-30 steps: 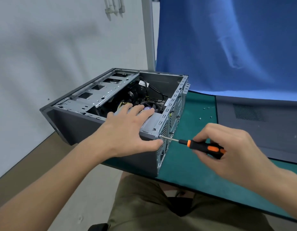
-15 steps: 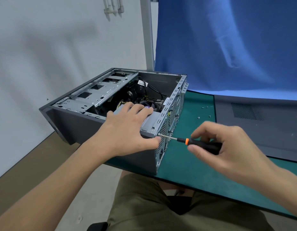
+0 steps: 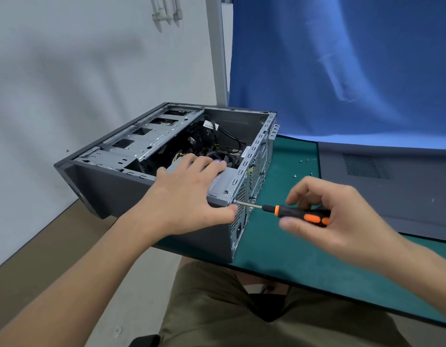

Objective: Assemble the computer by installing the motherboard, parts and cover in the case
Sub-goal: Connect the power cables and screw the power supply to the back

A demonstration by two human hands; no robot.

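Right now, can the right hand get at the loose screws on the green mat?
Probably yes: the loose screws lie on bare green mat just beyond the right hand, nothing between. But it grips the screwdriver, so it must free its fingers first.

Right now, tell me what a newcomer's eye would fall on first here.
The open computer case, at the left edge of the green mat, draws the eye first, with the left hand resting flat on the grey box inside it. Next comes the orange-and-black screwdriver, gripped by the right hand, its tip at the case's rear corner. Behind hangs a big blue cloth.
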